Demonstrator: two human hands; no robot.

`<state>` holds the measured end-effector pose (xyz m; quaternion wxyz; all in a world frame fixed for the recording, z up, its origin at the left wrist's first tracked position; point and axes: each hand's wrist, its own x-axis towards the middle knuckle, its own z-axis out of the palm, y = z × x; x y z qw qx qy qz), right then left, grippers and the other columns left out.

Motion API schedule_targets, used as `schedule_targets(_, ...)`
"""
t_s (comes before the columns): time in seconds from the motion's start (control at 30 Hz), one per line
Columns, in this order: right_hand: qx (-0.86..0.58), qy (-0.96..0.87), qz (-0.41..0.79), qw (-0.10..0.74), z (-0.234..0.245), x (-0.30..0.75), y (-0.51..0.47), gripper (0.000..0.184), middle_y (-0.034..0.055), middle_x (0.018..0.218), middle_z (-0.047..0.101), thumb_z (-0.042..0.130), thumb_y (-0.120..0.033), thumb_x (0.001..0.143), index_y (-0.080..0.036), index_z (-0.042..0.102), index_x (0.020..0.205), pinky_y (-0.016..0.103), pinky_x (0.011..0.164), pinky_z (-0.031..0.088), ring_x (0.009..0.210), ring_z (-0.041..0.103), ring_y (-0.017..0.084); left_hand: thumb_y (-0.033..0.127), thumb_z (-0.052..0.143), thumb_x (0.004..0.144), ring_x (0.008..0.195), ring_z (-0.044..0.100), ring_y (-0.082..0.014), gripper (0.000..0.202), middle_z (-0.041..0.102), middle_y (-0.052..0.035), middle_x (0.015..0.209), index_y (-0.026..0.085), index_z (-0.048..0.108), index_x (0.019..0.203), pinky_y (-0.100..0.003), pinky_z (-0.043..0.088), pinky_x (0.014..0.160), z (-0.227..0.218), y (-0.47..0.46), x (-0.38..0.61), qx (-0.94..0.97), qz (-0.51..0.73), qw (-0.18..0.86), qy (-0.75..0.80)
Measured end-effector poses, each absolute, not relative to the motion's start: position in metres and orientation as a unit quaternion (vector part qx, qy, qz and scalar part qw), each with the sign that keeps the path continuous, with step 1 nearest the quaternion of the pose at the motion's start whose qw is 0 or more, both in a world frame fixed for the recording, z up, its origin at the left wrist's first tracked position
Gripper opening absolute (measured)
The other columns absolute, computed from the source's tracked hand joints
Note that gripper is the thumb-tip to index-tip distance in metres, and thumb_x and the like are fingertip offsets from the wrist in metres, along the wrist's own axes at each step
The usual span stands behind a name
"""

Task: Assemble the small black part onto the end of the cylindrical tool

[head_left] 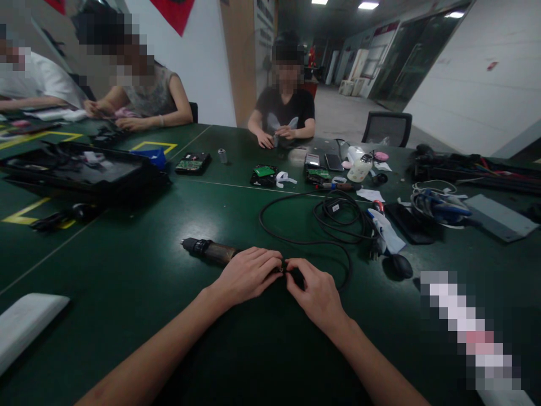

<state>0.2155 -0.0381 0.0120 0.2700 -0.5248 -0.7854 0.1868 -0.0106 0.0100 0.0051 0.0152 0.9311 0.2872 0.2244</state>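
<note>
An electric screwdriver lies on the green table with its bit end pointing left. My left hand is closed over its rear part, which the fingers mostly hide. Close by on the right, my right hand pinches the black plug end of a cable at the screwdriver's tail. Between my fingertips a small metallic spot shows; whether plug and socket are joined, I cannot tell. The black cable runs from beside my right hand in a loop to a coil further back.
Around the coil lie a mouse, a black phone-like slab and a cup. Opened devices with green boards sit mid-table. At left is a large black tray-like housing. Several people sit across and to the left.
</note>
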Motion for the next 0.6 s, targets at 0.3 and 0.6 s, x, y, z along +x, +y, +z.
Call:
schedule_targets(0.3,-0.527,-0.784,0.186,0.269,0.0124,0.2149,-0.0386,0.016,0.0015,0.113,0.074,0.057,-0.024,0.101,-0.027,0.063,0.115,0.031,0.076,0.054,0.090,0.072,0.021,0.028,0.052,0.104,0.113,0.067,-0.0215,0.019,0.068,-0.0059,0.130,0.021,0.061,0.119,-0.038,0.052,0.093,0.0076,0.0092,-0.0121,0.939,0.206,0.016,0.276)
schedule_targets(0.6,-0.529,-0.785,0.189,0.261,0.0133,0.2155,-0.0385,0.015,0.0009,0.114,0.074,0.057,-0.025,0.101,-0.027,0.063,0.115,0.031,0.074,0.053,0.089,0.073,0.020,0.030,0.053,0.104,0.113,0.067,-0.0216,0.020,0.068,-0.0052,0.129,0.021,0.060,0.121,-0.038,0.050,0.090,0.0093,0.0083,-0.0101,0.939,0.200,0.014,0.281)
